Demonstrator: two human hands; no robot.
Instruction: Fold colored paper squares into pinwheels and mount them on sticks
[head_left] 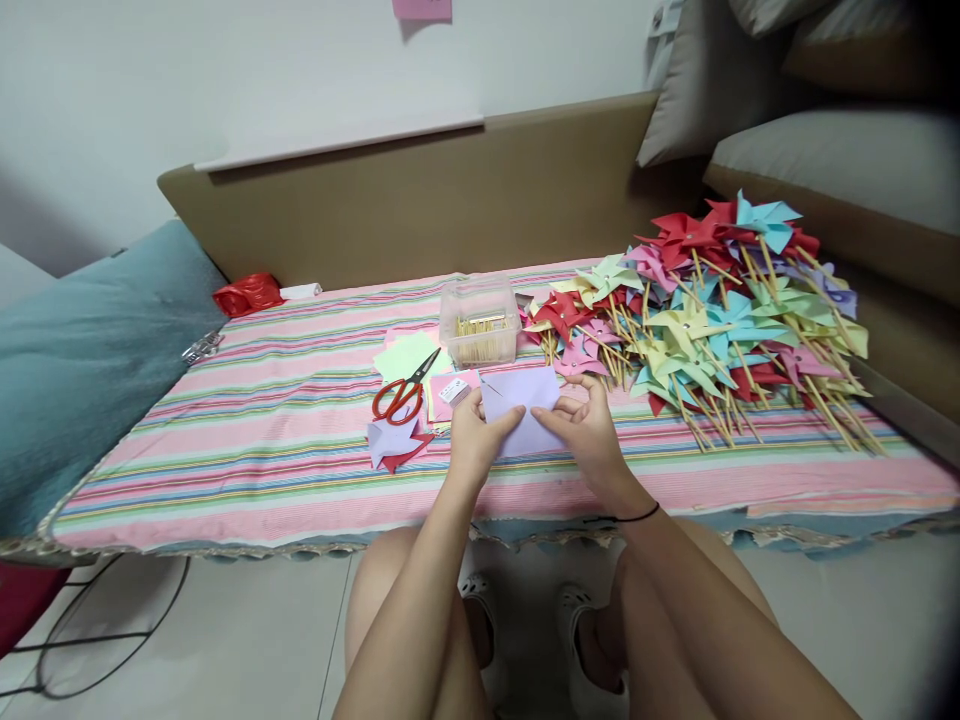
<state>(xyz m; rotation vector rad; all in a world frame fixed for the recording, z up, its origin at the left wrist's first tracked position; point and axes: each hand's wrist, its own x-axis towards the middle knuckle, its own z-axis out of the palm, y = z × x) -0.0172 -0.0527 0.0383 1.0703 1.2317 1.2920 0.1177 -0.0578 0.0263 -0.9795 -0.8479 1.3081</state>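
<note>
Grip: our left hand [472, 432] and right hand [592, 428] both pinch the purple paper [523, 392]
Paper: over the striped cloth [247, 430]
Handling: we should press lightly, keeping edges even, avoiding stray creases

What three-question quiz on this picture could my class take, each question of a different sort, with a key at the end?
1. Fill in the blank: The left hand and the right hand hold one sheet of ____ paper.

2. Multiple choice: In the picture, the scissors lie:
a) to the right of the sheet
b) to the left of the sheet
c) on top of the sheet

3. True or false: The pinwheels lie to the right of the clear plastic box.

Key: 1. purple; 2. b; 3. true
</note>
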